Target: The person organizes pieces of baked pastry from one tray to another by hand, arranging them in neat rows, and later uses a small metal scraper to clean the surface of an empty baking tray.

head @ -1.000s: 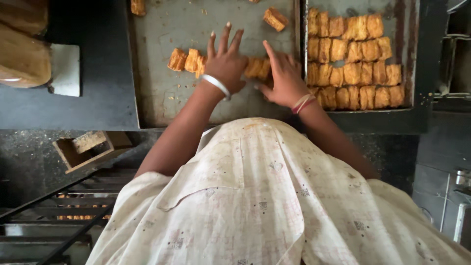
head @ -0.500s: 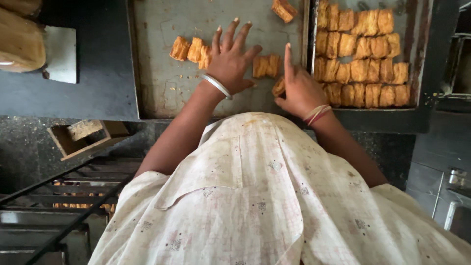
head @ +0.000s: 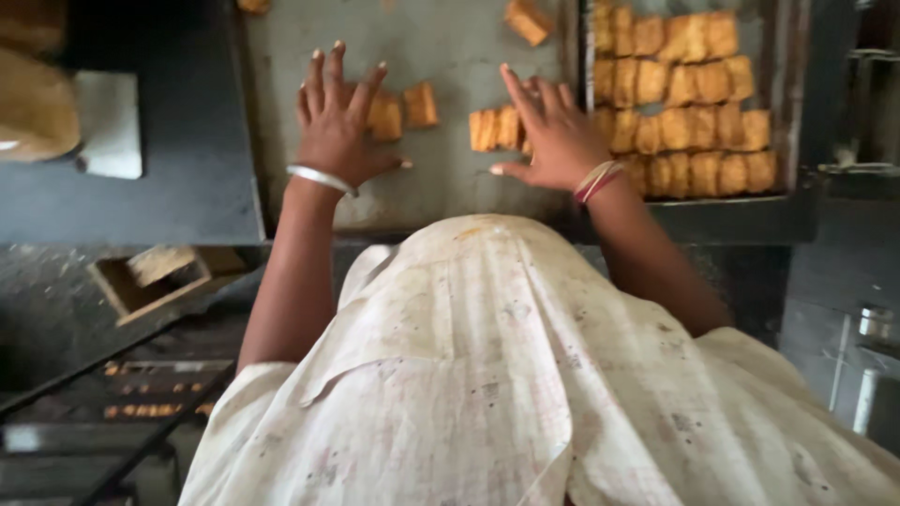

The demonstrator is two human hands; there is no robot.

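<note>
Hands moved apart since earlier: left hand (head: 339, 126) splayed flat over one rusk piece (head: 384, 116). Right hand (head: 555, 134) flat, fingers together, beside upright-standing rusk pieces (head: 495, 127) rowed left-right on steel tray (head: 441, 192); neither grips.

At far right a tray (head: 789, 112) holds baked golden pieces packed in rows (head: 689, 103). A dark worktop (head: 178, 201) lies left, with a pale flat block (head: 110, 122). Lower left sits an open wooden box (head: 155, 281).

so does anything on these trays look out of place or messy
Yes, mildly. The right tray holds golden pieces in tight rows, but the grey tray has only scattered ones: a lone piece tilted near the top edge, and small clusters by the left hand and right hand. Nothing looks spilled or broken.
</note>
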